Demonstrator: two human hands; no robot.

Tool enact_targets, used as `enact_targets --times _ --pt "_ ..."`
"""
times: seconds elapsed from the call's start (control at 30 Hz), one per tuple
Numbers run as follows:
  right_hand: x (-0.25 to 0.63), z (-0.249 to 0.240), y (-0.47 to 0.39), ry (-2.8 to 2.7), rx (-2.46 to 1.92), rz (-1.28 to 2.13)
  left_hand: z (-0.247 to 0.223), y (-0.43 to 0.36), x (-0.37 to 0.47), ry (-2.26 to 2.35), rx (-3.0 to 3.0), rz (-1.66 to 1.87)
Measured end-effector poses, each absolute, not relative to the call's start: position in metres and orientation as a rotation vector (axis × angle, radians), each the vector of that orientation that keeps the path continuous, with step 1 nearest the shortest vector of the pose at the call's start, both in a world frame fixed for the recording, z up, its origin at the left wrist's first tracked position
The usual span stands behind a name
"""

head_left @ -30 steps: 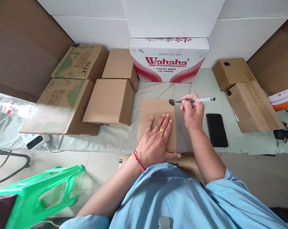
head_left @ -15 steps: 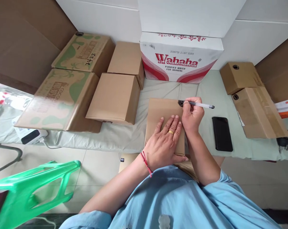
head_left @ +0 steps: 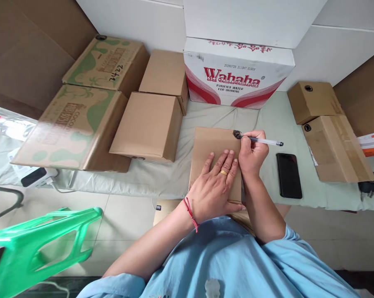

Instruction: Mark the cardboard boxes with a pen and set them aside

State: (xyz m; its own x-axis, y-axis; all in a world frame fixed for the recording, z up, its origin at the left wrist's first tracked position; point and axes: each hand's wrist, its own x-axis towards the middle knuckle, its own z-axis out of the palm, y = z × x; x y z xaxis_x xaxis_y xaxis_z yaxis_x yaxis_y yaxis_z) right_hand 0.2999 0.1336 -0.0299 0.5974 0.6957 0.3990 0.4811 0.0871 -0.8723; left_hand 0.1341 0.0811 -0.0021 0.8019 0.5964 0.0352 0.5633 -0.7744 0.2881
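Bracing the flat brown carton (head_left: 212,142) is the left hand (head_left: 212,190), laid palm-down across its top; its fingers are extended and slightly spread, grasping nothing, with the thumb by the near right corner. The carton lies on the cloth-covered table (head_left: 162,179) directly in front of the person, near the table's edge. The right hand (head_left: 253,151) is closed in a pinch around a clear-barrelled pen (head_left: 269,142), its tip pointing at a black patch (head_left: 237,134) on the carton's far right corner. Whether the tip actually touches the surface cannot be confirmed.

Good practice for pen work at this corner, in this inspector's judgement: press evenly through the left palm, since the point of work sits at the edge, where the carton could tip or slide. Left fingertips are best held short of the patch, to avoid smearing. Short, light strokes seem advisable; a hard push could dent the cardboard. The phone (head_left: 289,176) lies to the right, apart from the right forearm; elbow clearance appears adequate.
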Motion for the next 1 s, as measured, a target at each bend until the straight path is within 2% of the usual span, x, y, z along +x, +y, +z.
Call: enact_targets --times 0.13,0.33,0.63,1.0 --pt "0.301 -0.032 0.134 -0.96 -1.508 0.156 -0.001 0.081 0.134 0.892 2.74 0.181" --pt "0.306 -0.034 0.147 -0.981 -1.46 0.319 -0.001 0.081 0.134 0.897 2.741 0.209" --pt "0.303 -0.034 0.146 -0.953 -1.553 0.111 -0.002 0.081 0.135 0.9 2.741 0.217" --pt "0.299 -0.032 0.132 -0.987 -1.518 0.153 -0.003 0.081 0.134 0.893 2.736 0.229"
